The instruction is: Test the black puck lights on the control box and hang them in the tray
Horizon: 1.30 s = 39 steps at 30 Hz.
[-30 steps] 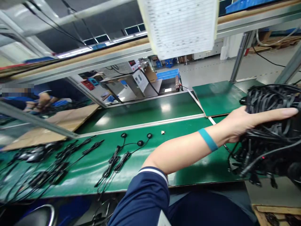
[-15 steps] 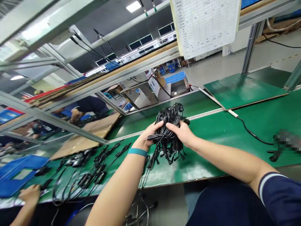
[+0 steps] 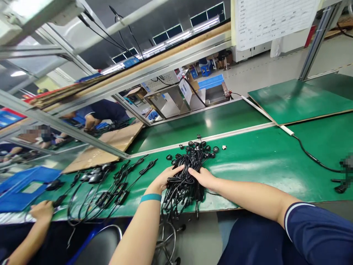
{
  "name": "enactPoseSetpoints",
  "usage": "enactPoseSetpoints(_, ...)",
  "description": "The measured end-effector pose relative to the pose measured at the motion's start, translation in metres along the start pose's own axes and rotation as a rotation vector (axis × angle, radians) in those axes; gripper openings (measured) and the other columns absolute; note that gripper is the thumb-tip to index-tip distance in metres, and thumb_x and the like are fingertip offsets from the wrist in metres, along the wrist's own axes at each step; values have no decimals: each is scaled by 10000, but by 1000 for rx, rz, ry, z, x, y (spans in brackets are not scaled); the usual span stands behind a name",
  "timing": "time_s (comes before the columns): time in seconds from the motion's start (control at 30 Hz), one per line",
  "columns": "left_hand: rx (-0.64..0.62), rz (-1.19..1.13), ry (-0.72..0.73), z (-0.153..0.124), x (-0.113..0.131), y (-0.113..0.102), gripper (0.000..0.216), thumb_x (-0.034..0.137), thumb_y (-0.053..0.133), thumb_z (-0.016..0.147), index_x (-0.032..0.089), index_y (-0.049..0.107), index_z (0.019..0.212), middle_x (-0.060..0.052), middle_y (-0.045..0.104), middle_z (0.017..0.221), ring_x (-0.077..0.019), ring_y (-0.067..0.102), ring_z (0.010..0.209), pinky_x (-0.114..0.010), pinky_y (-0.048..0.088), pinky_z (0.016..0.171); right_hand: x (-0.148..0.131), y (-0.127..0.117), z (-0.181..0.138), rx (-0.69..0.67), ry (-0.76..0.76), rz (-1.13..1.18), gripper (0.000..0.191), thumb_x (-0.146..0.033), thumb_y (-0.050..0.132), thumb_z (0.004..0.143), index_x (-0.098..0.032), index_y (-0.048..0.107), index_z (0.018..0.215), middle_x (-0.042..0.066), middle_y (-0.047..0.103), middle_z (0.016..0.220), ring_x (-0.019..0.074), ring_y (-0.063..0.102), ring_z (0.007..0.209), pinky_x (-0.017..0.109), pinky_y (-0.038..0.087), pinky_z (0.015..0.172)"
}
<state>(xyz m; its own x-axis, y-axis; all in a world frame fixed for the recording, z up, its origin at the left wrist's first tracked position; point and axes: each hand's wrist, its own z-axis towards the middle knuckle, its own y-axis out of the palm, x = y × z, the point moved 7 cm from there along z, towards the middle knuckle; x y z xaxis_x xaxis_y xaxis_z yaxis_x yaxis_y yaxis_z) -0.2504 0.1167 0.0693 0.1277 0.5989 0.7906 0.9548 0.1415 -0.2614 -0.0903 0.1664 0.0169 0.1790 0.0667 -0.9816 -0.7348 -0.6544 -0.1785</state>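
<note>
A thick bunch of black cables [image 3: 183, 175] lies on the green worktop at the front edge, some plug ends hanging over it. Round black heads at the far end of the bunch spread across the surface. My left hand [image 3: 165, 177], with a teal band at the wrist, is closed round the bunch's left side, thumb on top. From the right, my right hand [image 3: 204, 178] grips the same bunch, its thumb also on top. The fingers beneath are hidden by the cables. A small pale piece [image 3: 224, 147] sits just beyond the round heads.
At left, a co-worker's hand [image 3: 42, 210] is by more black cables [image 3: 103, 200] and a blue tray [image 3: 16, 198]. A cardboard sheet [image 3: 110, 145] leans behind them. A raised green board [image 3: 300, 101] and a corded tool [image 3: 344, 175] are at right. Below stands a stool [image 3: 102, 243].
Both hands have lowered the cable bunch toward the worktop's front edge. It has spread out, with the round heads now lying on the surface. The camera view has shifted.
</note>
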Motion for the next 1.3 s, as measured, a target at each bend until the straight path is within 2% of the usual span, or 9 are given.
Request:
enactPoseSetpoints(0.17, 107, 314, -102, 4, 8, -7, 659, 604, 859, 592, 144, 673, 1025, -81, 749, 782, -255, 708, 705, -320, 560, 568, 22, -66, 8, 0, 49, -338, 526, -602, 563, 957, -135, 770, 833, 136, 728, 798, 289, 687, 841, 418, 529, 866)
enactPoseSetpoints(0.3, 208, 432, -67, 1, 11, -23, 677, 650, 834, 568, 138, 681, 984, -55, 709, 752, -216, 644, 625, -287, 486, 486, 25, -131, 33, 150, -36, -589, 395, -302, 451, 1010, -110, 677, 1273, 197, 612, 1371, 323, 506, 1297, 480, 365, 1113)
enactPoseSetpoints(0.43, 312, 527, 5, -3, 11, -45, 679, 751, 755, 596, 148, 698, 905, -89, 741, 845, -285, 693, 813, -319, 532, 629, 31, -165, 68, 137, -98, -785, 661, -73, 436, 891, -166, 451, 1545, 147, 277, 1665, 321, 309, 1462, 499, 294, 1150)
enactPoseSetpoints(0.67, 384, 843, -39, 17, -22, -40, 671, 743, 591, 729, 133, 683, 994, -237, 735, 1139, -416, 660, 1170, -452, 490, 1005, 53, -189, 75, 84, -157, -986, 536, -119, 350, 997, -171, 514, 1504, 143, 617, 1402, 265, 484, 1267, 400, 358, 1033)
enactPoseSetpoints(0.83, 454, 958, -60, 5, -23, -26, 664, 670, 522, 819, 94, 679, 1109, -272, 704, 1192, -447, 619, 1225, -504, 474, 1028, 67, -231, 51, 179, -131, -1044, 412, -159, 379, 1016, -200, 687, 1286, 127, 664, 1314, 283, 493, 1199, 409, 360, 961)
enactPoseSetpoints(0.93, 646, 1048, 189, -20, 11, 9, 582, 538, 434, 921, 96, 636, 1242, -242, 686, 1240, -403, 615, 1220, -506, 473, 1034, 74, -254, 36, 248, -93, -1065, 414, -134, 391, 993, -167, 680, 1288, 145, 653, 1315, 298, 487, 1185, 422, 356, 939)
enactPoseSetpoints(1.07, 439, 963, 540, -19, 44, 111, 536, 522, 425, 982, 125, 623, 1284, -171, 703, 1223, -287, 654, 1146, -368, 489, 1035, 77, -269, 15, 289, -61, -1082, 390, -150, 462, 968, -146, 661, 1304, 166, 639, 1316, 307, 479, 1193, 416, 354, 934)
enactPoseSetpoints(1.17, 379, 1063, 474, 16, 50, 164, 500, 519, 496, 964, 95, 653, 1177, -214, 700, 1170, -334, 641, 1156, -407, 482, 1023, 79, -281, -3, 300, -50, -1082, 321, -232, 499, 992, -180, 693, 1243, 154, 660, 1258, 305, 489, 1168, 404, 362, 923)
enactPoseSetpoints(1.3, 398, 1113, 288, 65, 44, 180, 325, 378, 556, 927, 79, 660, 998, -259, 696, 1046, -369, 677, 1030, -430, 506, 893, 86, -306, -26, 364, -16, -1065, 330, -270, 471, 1019, -179, 697, 1241, 158, 657, 1258, 307, 493, 1169, 410, 373, 945)
